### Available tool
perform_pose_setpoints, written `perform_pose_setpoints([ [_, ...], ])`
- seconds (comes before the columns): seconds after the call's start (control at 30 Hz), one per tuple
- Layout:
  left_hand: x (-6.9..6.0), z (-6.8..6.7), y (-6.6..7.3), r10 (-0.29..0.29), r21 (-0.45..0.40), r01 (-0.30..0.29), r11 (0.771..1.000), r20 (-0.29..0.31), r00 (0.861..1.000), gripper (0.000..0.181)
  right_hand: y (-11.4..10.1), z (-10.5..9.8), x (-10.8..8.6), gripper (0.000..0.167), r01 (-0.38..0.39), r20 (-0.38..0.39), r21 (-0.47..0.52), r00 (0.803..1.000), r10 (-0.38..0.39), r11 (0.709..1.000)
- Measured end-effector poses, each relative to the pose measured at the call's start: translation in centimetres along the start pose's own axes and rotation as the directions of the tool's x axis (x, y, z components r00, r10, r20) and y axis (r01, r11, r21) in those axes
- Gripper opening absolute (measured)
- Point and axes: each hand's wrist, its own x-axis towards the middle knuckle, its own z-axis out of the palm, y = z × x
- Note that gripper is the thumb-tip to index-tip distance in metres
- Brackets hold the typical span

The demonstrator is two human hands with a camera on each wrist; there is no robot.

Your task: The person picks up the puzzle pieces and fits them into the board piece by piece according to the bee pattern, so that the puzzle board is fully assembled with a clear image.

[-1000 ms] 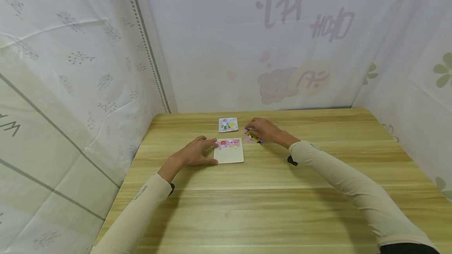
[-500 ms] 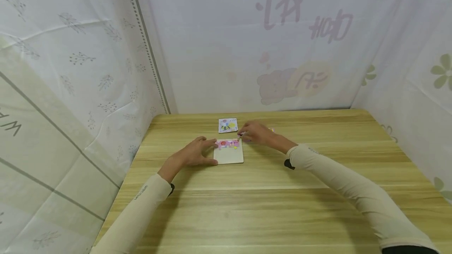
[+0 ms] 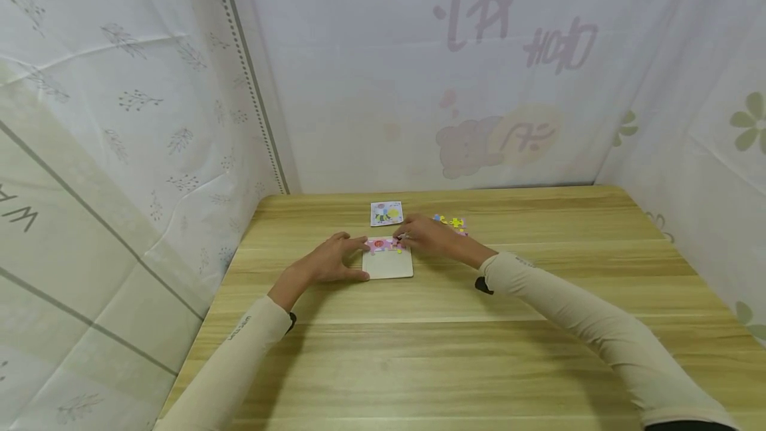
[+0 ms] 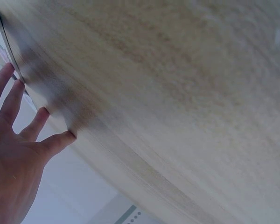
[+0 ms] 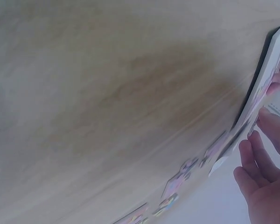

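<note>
A square puzzle board (image 3: 387, 267) lies on the table, its far strip filled with pink pieces (image 3: 380, 244) and its near part bare and pale. My left hand (image 3: 326, 259) steadies the board's left edge, fingers spread and fairly straight in the left wrist view. Over the board's far right corner, my right hand (image 3: 432, 235) pinches a puzzle piece (image 5: 253, 128) between thumb and finger; its picture is mostly hidden. Loose puzzle pieces (image 3: 457, 223), yellow, blue and pink, lie just right of the board, partly behind the right hand.
A small picture card (image 3: 385, 213) with a striped bee lies behind the board. The wooden table (image 3: 383, 358) ends at a pale printed curtain (image 3: 359, 85) at the back, with similar cloth at both sides.
My right hand has moved left from the loose pieces to the board's far right corner, carrying a puzzle piece. More loose pieces show behind it. My left hand has stayed put.
</note>
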Motion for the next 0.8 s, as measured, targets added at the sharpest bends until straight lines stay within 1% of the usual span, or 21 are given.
perform_pose_setpoints([
  [0.13,0.0,0.0,0.0,-0.004,-0.001,0.004,1.0,0.003,1.0,0.073,-0.4,0.4,0.2,0.022,0.001,0.012,0.012,1.0,-0.001,1.0],
  [0.27,-0.1,0.0,0.0,-0.005,0.003,0.005,1.0,0.004,1.0,0.073,-0.7,0.8,0.3,0.021,0.011,0.021,0.0,1.0,-0.011,1.0],
  [0.43,-0.1,0.0,0.1,0.015,0.015,-0.014,1.0,-0.01,1.0,0.074,-1.2,1.3,0.7,0.022,0.02,0.02,-0.019,1.0,-0.02,1.0],
  [0.6,-0.1,0.0,0.0,0.037,0.023,-0.037,0.999,-0.019,0.999,0.072,-1.7,1.7,1.0,0.022,0.036,0.018,-0.015,0.999,-0.036,0.999],
  [0.8,-0.1,0.1,-0.1,0.034,0.016,-0.034,0.999,-0.02,0.999,0.072,-2.5,1.9,1.4,0.023,0.038,0.031,0.011,0.999,-0.039,0.999],
])
